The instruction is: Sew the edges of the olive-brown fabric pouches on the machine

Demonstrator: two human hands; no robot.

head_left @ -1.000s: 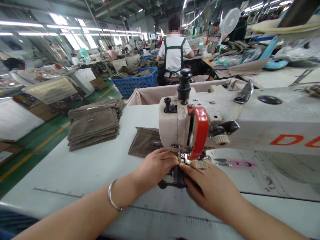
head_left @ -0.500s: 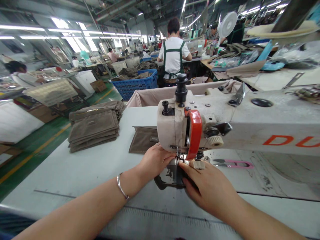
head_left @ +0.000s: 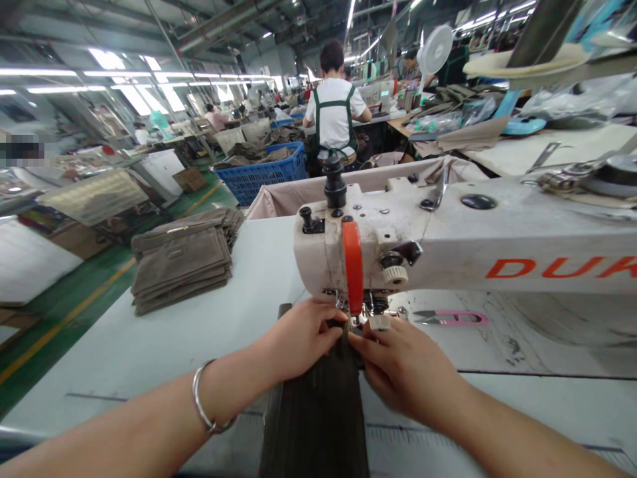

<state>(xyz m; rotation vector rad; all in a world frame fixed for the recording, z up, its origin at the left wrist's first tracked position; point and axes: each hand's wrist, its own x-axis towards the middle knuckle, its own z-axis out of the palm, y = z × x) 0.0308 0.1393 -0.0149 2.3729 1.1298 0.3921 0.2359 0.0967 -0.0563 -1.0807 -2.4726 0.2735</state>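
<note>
Left hand (head_left: 302, 337) clamps cloth (head_left: 318, 421) between its fingers at sewing machine (head_left: 448, 242); right hand (head_left: 405, 358) touches cloth, finger closure cannot be told.

On my sewing machine (head_left: 448, 229) I read orange letters (head_left: 562, 274), "DUK", cut off at the view's edge; on the pouch stack (head_left: 182, 272) left of it, a label (head_left: 176, 253) is too small to read.

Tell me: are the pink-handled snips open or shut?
Open: the pink-handled snips lie on the table beyond the right hand, their two dark blades visibly apart.
</note>
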